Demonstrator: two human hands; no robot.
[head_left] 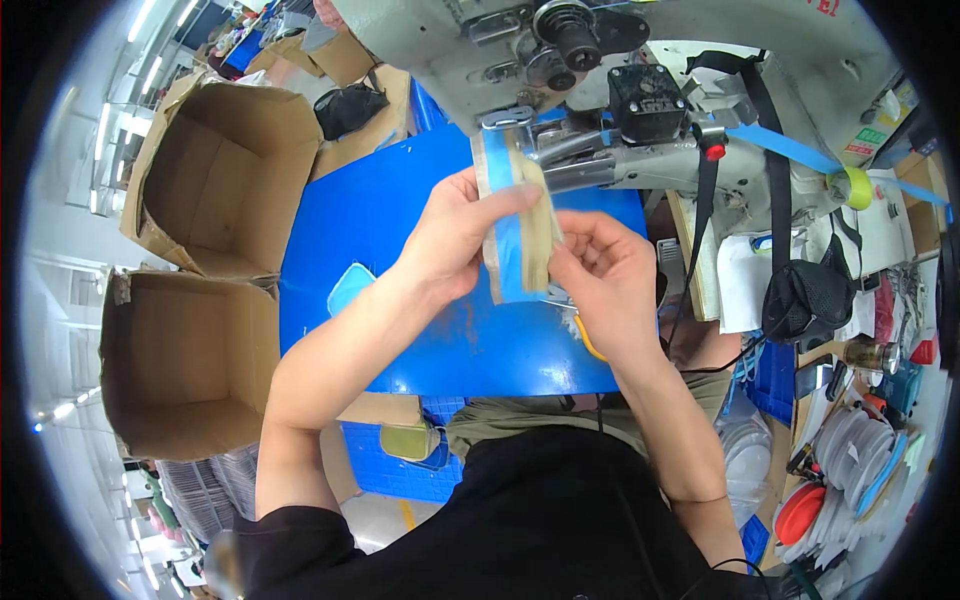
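Banding (510, 245) in beige with a blue stripe hung between the two grips, its upper end just beneath the metal foot (508, 118) of a grey sewing machine (670, 165). The left grip (448, 238) grasped it from the left side, thumb laid across the front and fingers mostly hidden behind. The right grip (608, 278) pinched the opposite edge between thumb and fingertips, a little below the left thumb.

Handling it well seemed to call for a share of work from each grip: the left one steadying the width, the right one smoothing and squaring the edge with a light pinch. An even, gentle pull would likely have served best, since a harder tug from the right could have skewed the blue stripe or puckered the beige layers. Whether the foot pressed on the upper end could not be told, so fingertips were best kept clear of it.

An orange-handled tool (586, 340), partly hidden, lay beneath the right grip; the lower end was best kept from snagging there. Below and left of the left grip, a light-blue piece (350, 288) rested on the blue worktop (480, 360), out of the way.
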